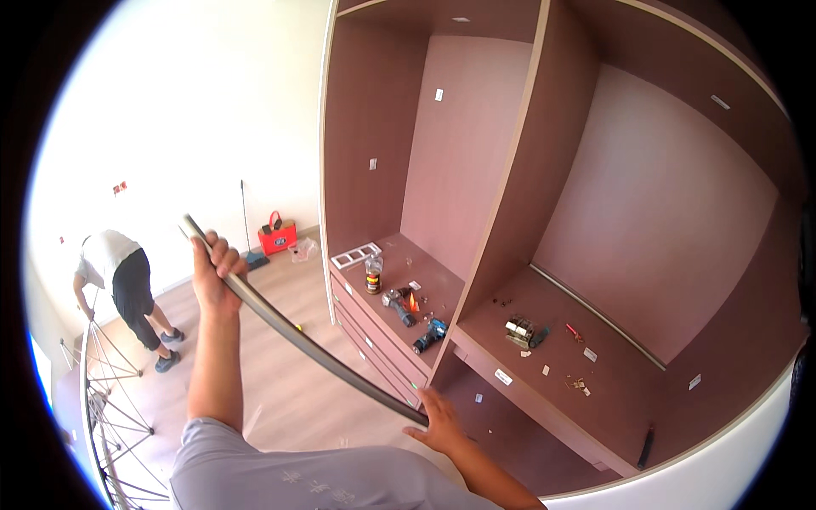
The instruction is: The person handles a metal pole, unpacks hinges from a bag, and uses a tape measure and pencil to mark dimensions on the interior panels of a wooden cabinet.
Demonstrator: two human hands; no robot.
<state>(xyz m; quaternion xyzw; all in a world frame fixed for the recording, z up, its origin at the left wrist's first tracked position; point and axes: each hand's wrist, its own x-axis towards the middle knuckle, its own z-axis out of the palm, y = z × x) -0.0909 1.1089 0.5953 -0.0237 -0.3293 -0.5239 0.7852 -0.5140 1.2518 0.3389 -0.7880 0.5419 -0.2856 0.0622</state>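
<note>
A long grey metal rod [314, 342], perhaps a wardrobe rail, slants across in front of me and looks bowed in this wide view. My left hand [218, 270] is wrapped round it close to its raised upper end. At the lower end my right hand [439, 422] grips it, thumb on the near side, beside the brown cabinet [463, 353]. A similar rail [595, 314] lies along the back of the cabinet's right compartment.
On the left shelf are a bottle [373, 276], a grey power tool [399, 306], a blue cordless drill [431, 336] and a white frame [357, 255]. Metal fittings [520, 330] lie rightward. A person [127, 280] bends beside a folding frame [110, 408]. A red box [278, 240] stands by the wall.
</note>
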